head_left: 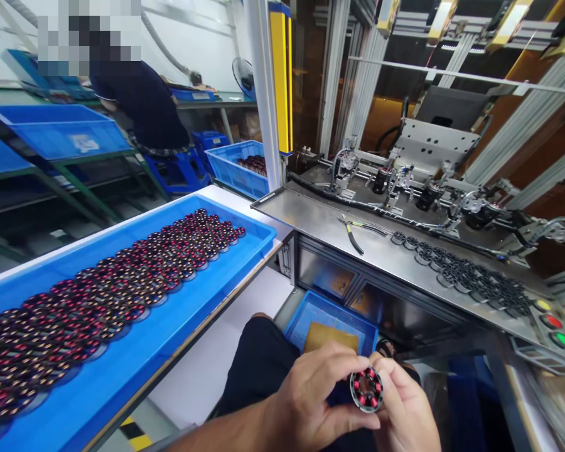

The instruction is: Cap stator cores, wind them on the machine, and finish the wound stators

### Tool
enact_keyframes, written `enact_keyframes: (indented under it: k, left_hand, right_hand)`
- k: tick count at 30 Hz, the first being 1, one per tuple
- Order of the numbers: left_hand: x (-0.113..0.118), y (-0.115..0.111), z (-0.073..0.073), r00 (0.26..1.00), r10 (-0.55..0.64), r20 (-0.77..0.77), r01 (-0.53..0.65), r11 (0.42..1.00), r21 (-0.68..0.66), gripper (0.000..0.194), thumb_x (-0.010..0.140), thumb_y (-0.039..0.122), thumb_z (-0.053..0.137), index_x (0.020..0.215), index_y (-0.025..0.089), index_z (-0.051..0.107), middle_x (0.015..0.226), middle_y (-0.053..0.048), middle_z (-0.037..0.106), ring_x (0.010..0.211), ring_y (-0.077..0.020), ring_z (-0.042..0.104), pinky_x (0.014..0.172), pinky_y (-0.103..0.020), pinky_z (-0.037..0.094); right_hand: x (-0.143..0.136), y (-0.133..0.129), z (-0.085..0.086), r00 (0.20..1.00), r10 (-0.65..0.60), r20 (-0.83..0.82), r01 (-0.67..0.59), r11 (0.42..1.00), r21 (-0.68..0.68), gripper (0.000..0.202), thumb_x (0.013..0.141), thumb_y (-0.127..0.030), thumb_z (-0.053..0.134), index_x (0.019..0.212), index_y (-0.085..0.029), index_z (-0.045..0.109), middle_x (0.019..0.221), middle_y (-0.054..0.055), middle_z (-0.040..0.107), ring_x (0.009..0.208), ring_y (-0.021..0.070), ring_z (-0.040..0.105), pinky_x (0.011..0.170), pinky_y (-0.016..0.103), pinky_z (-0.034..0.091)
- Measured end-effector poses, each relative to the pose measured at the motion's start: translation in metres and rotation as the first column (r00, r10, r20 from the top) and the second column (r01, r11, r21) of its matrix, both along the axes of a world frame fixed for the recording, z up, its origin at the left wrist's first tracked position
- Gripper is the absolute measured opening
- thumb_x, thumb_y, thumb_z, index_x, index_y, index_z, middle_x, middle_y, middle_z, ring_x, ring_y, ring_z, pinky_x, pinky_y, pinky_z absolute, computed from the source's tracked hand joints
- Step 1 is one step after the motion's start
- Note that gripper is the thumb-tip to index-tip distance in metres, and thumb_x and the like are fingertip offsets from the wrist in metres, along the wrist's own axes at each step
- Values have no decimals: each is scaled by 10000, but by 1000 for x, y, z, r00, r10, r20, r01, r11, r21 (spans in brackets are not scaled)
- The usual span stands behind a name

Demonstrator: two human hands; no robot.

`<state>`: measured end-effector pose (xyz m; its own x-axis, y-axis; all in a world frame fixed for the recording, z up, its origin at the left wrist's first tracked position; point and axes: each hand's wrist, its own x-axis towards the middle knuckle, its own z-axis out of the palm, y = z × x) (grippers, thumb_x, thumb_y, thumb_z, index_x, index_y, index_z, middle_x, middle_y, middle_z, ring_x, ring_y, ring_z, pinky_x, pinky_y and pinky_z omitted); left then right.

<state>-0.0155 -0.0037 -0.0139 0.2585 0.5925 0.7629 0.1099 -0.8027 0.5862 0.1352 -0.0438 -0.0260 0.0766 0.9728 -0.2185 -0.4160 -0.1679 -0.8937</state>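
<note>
The fingers of the left hand point(306, 389) grip a wound ring point(373, 402) with red coils, thumb below and fingertips at its upper rim; those of the right hand point(402, 402) close on its right side. The ring is held face-up towards the wearer, above the lap. Whether anything sits behind it cannot be told.

The likeliest trouble is a slip: the hold is on a narrow, smooth-looking rim, and nothing supports the ring beneath. It could drop onto the dark clothing point(261, 361) or the floor; fingertips pressing inward could also scuff a coil.

Just beyond the hands, low down, a blue bin point(329, 314) holds a brown sheet point(329, 338). The gap between the two tables leaves room to lift and turn.

To the left, a blue tray point(245, 263) of crowded, overlapping rings point(136, 263) has raised walls that a low wrist could knock. To the right, the steel table point(301, 213) presents a long front edge; pliers point(355, 240) lie there, apart from the black parts point(471, 276). A sleeve or elbow straying farther right could press the red button point(552, 321) or green button point(564, 340).
</note>
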Motion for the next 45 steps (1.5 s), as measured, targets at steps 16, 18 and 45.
enact_keyframes:
  k: [16,18,45]
  left_hand:
    - [-8,-4,0,904,-351,243,413,862,-295,654,692,69,830,1272,306,640,1155,-122,680,1007,-251,705,892,-333,576]
    - [-6,-5,-5,842,-351,409,514,752,-412,740,585,183,929,1258,289,643,1195,-111,678,1117,-273,666,993,-358,529]
    - [15,-7,-16,615,-175,769,784,23,-621,340,790,350,797,941,101,622,728,-73,753,552,-156,731,478,-178,568]
  right_hand:
    - [26,6,9,798,-215,562,-199,787,584,171,945,-144,540,793,-187,607,706,27,582,621,137,587,552,235,500]
    - [33,6,15,715,-310,627,-284,690,665,124,918,-91,544,875,-181,616,732,41,611,649,152,618,564,257,522]
    - [55,12,44,663,-268,699,-481,563,672,221,876,-171,702,1097,-183,695,834,72,661,716,172,655,580,279,573]
